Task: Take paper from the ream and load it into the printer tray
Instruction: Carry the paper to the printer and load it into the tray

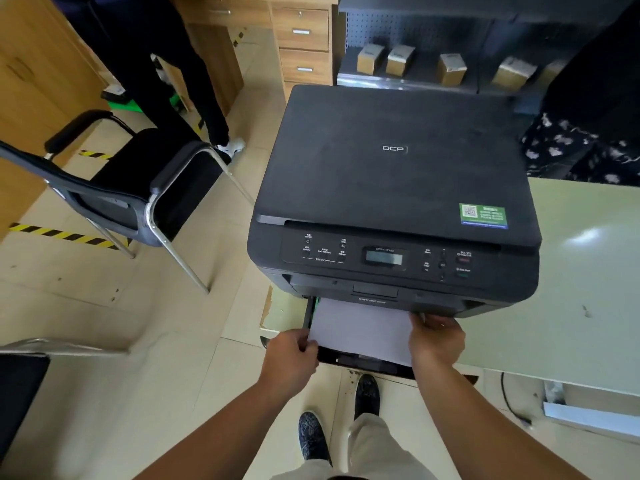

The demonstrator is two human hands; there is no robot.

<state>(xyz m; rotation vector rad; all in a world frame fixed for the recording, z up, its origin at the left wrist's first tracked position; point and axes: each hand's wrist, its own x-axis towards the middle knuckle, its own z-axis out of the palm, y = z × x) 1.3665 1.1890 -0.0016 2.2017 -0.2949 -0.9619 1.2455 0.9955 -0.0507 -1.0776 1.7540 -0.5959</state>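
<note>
A black printer (394,174) stands on a pale green table (585,278). Its paper tray (367,362) is pulled out at the front, below the control panel. A stack of white paper (362,327) lies in the tray, partly slid under the printer body. My left hand (291,355) grips the paper's near left corner. My right hand (437,339) holds its right edge, fingers over the top. No ream is in view.
A black office chair (138,188) stands to the left of the printer. A person's dark trouser legs (162,74) are behind it, by a wooden desk with drawers (303,46). Small cardboard boxes (401,60) sit on a shelf behind the printer. My feet are under the tray.
</note>
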